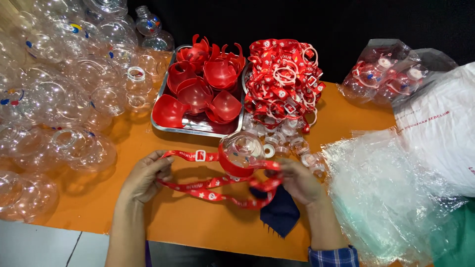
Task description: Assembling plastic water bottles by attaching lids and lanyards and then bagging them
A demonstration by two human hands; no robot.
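Two bare hands worked low over an orange table (198, 225). The left hand (144, 177) had its fingers pinched together on the looped end of a red printed strap (208, 190), which ran across to the right hand (298, 182). That hand was closed on the strap's other end, just beneath a clear round bottle (241, 153) seated in a red cup-like base; whether the fingers also gripped the base itself was hard to tell, since the bottle hid them. The bottle stood near the table's middle, between the hands and just in front of a metal tray (161, 126) filled with loose red bases (203, 86). Beside the tray lay a heap of red straps with white rings (284, 81), and small white caps (284, 143) were scattered below it. Many empty clear bottles (64, 99) crowded the left side. Crumpled clear plastic bags (391, 198) filled the right, with a bag of finished pieces (386, 74) behind them. A dark blue cloth (281, 213) lay under the right wrist.
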